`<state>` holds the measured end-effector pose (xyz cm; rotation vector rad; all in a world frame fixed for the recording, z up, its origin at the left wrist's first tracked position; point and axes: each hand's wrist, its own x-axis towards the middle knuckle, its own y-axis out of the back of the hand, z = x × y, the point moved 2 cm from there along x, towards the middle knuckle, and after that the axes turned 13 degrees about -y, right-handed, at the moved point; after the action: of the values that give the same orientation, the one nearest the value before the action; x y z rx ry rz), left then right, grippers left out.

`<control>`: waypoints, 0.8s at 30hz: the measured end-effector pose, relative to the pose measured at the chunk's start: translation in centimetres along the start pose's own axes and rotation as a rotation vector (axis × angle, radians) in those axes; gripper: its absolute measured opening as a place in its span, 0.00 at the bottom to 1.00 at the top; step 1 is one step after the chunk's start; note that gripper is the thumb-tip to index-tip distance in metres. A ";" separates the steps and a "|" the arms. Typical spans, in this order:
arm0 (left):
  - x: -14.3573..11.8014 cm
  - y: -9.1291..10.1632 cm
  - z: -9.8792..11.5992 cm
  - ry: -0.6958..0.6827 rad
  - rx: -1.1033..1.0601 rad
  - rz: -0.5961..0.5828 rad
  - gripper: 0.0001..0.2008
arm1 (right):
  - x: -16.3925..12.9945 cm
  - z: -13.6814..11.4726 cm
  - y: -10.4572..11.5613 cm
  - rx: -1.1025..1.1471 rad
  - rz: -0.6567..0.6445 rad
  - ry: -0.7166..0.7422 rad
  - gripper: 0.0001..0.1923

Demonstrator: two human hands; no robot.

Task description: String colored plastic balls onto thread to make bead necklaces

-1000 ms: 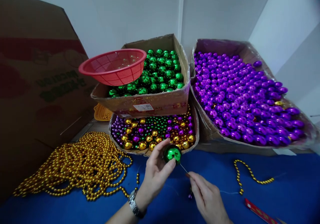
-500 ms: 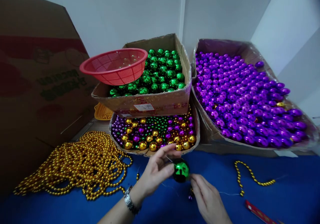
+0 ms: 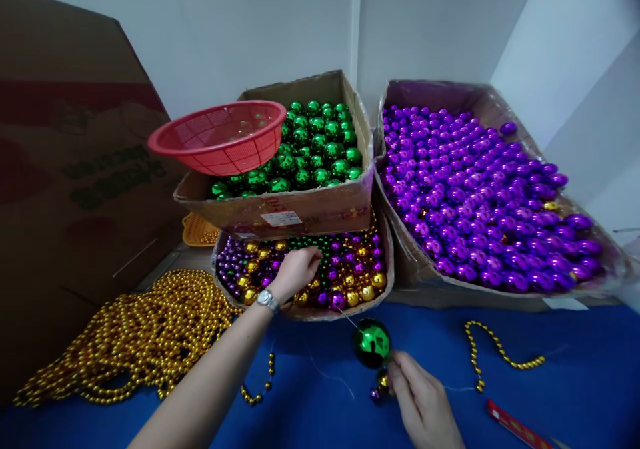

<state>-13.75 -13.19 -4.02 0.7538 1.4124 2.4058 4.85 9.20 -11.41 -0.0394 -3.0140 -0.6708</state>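
My left hand, with a watch at the wrist, reaches into the low box of mixed beads. Its fingers are curled together over the small green beads; whatever is between them is hidden. In front of that box, my right hand pinches a bead string beside a large shiny green ball. A thin straight needle-like end sticks out of the ball at its upper left. Just below the ball hang a gold bead and a small purple bead.
Behind stand a box of green balls with a red basket on it, and a box of purple balls. Gold bead strands lie left; a short gold strand and red packet lie right on the blue surface.
My left hand has left the green ball and moved up and forward into the mixed-bead box. My right hand still holds the string with the ball, and the view has shifted slightly.
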 end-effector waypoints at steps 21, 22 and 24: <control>4.3 -6.0 3.3 -0.200 0.249 -0.453 0.11 | 0.3 0.1 0.5 -0.008 0.085 0.001 0.15; 4.4 -6.2 3.4 -0.192 0.233 -0.445 0.11 | 0.3 0.1 0.5 -0.012 0.087 0.003 0.15; 4.4 -6.2 3.3 -0.171 0.182 -0.413 0.12 | 0.3 0.2 0.6 -0.024 0.086 0.005 0.14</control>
<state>-15.85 -5.67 -6.77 0.6168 1.5532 1.8789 4.57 9.88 -11.30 -0.1670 -2.9796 -0.6973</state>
